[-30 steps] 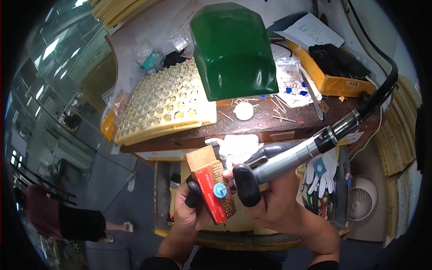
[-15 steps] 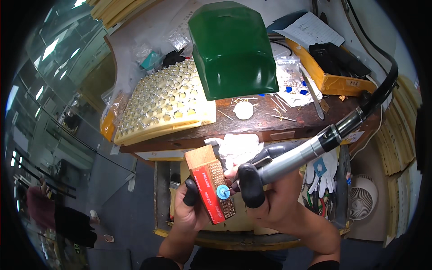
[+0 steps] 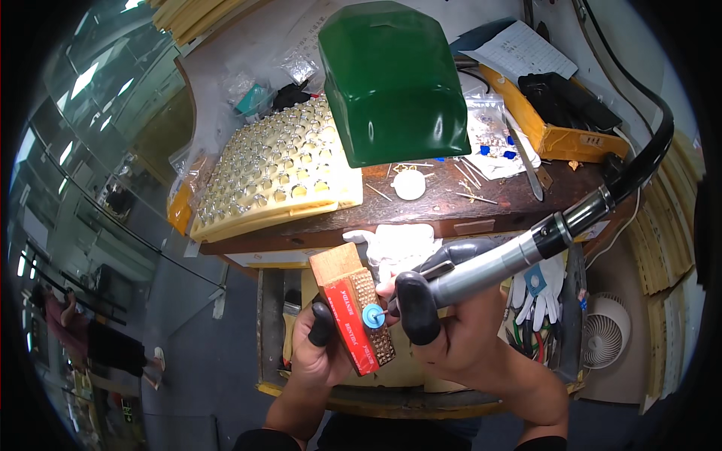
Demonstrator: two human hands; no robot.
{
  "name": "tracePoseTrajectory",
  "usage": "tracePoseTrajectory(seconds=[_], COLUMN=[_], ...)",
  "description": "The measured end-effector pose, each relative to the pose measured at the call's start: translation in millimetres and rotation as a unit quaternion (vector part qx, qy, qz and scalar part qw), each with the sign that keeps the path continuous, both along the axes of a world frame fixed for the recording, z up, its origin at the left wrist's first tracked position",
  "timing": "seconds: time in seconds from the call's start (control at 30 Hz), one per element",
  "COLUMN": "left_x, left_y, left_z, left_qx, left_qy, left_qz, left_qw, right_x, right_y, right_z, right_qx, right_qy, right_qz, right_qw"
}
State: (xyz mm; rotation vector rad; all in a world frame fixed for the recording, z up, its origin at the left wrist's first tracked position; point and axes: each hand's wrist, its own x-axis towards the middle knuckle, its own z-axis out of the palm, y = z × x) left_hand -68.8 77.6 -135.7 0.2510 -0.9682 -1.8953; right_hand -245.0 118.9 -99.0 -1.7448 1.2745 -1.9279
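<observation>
My left hand, a black cover on its thumb, is closed around a wooden block with a red label on its side. Rows of small metallic bumps cover the block's right-hand face. In my right hand is a silver rotary handpiece, gripped near its tip by fingers in black covers. The small round blue wheel at its tip lies over the bumpy face; whether it touches cannot be made out. A black flexible shaft runs up from the handpiece at the right.
Beyond the hands, a dark wooden bench carries a pale tray of rings, a green lamp hood, thin bits and an orange box. An open drawer lies below the hands. A white fan stands right; a person is far left.
The blue wheel has shifted slightly up along the bumpy face. My grip on both things is the same. The person at far left has moved a little.
</observation>
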Motion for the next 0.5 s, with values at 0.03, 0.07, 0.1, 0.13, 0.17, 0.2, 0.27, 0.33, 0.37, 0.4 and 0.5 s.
tracePoseTrajectory(seconds=[0.03, 0.07, 0.1, 0.13, 0.17, 0.2, 0.27, 0.33, 0.37, 0.4, 0.5], left_x=[-0.4, -0.4, 0.2, 0.7, 0.9, 1.0, 1.0, 0.9, 0.4, -0.4, -0.5], left_y=[-0.1, -0.2, -0.4, -0.5, -0.5, -0.6, -0.6, -0.5, -0.2, 0.1, 0.0], left_z=[-0.2, -0.9, -1.9, -2.5, -2.6, -2.7, -2.8, -3.0, -2.1, -0.5, 0.8], left_qx=[-0.002, -0.002, 0.001, 0.003, 0.003, 0.002, 0.001, -0.001, -0.001, -0.004, -0.010], left_qy=[0.002, 0.002, 0.003, 0.004, 0.004, 0.005, 0.006, 0.000, 0.000, 0.001, 0.000], left_qz=[-0.002, -0.002, -0.005, -0.007, -0.007, -0.008, -0.009, -0.007, -0.007, -0.007, -0.010], left_qw=[1.000, 1.000, 1.000, 1.000, 1.000, 1.000, 1.000, 1.000, 1.000, 1.000, 1.000], right_x=[-0.2, -0.3, -0.1, -0.2, -0.4, -0.9, -2.5, -3.5, -4.1, -4.5, -1.1], right_y=[0.4, 0.8, 0.9, 0.9, 0.8, 0.7, 1.3, 1.5, 1.2, 0.7, 1.8], right_z=[-0.2, -0.6, -0.8, -1.0, -1.5, -1.9, -3.4, -3.7, -3.5, -3.2, 4.3], right_qx=[0.000, 0.001, 0.002, 0.002, 0.002, 0.002, 0.003, 0.004, -0.004, -0.013, 0.020], right_qy=[0.000, -0.004, -0.008, -0.008, -0.004, 0.001, 0.017, 0.033, 0.036, 0.039, 0.006], right_qz=[-0.001, 0.004, 0.009, 0.009, 0.010, 0.011, 0.007, 0.003, 0.003, 0.002, -0.012], right_qw=[1.000, 1.000, 1.000, 1.000, 1.000, 1.000, 1.000, 0.999, 0.999, 0.999, 1.000])
